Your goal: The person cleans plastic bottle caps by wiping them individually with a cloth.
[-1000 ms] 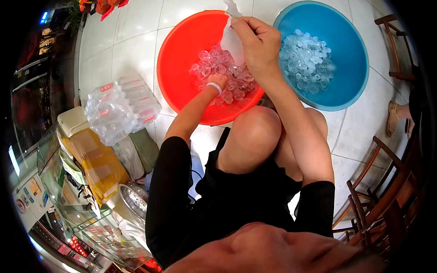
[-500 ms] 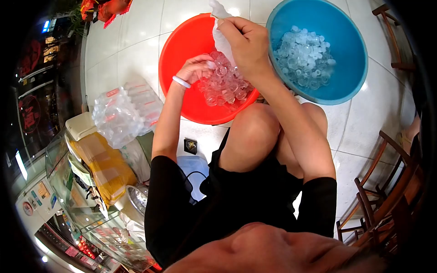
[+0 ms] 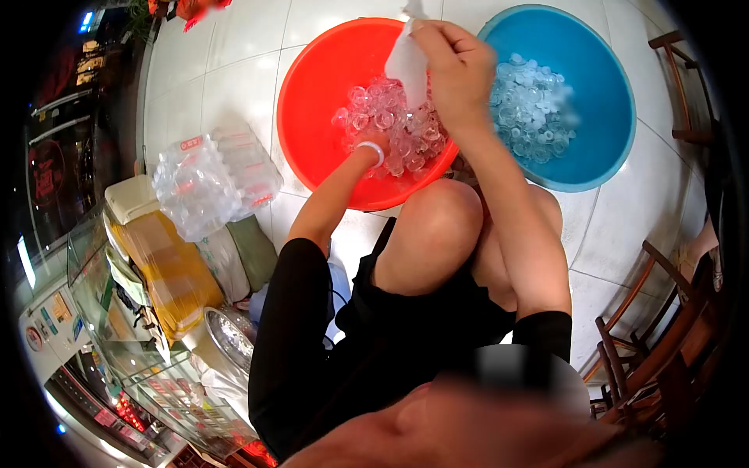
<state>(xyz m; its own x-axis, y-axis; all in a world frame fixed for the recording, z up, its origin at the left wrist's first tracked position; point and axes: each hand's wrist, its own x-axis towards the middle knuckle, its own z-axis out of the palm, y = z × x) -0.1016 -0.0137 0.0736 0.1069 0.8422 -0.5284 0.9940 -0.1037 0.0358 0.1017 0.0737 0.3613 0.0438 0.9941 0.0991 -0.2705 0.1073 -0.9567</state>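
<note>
My right hand (image 3: 462,74) is closed, pinching a limp white cloth or thin bag (image 3: 406,70) by its upper part. The white piece hangs over a red basin (image 3: 308,101). In this basin lies a heap of small clear round pieces (image 3: 386,117), like tiny cups or caps. My left hand (image 3: 376,145), with a pale band at the wrist, is down among them at the near side of the heap. Its fingers are hidden there. To the right, a blue basin (image 3: 601,117) holds a pile of similar clear and whitish pieces (image 3: 534,109).
Plastic-wrapped clear bottles or cups (image 3: 214,183) lie left on the tiled floor (image 3: 242,78). Beyond them are a taped yellow parcel (image 3: 168,269), a metal bowl (image 3: 230,335) and a glass case (image 3: 148,382). Wooden chairs (image 3: 651,320) stand at the right.
My left hand has gone from above the red basin down into the clear pieces. My right hand, still pinching the white piece, has shifted slightly right. The view has shifted a little.
</note>
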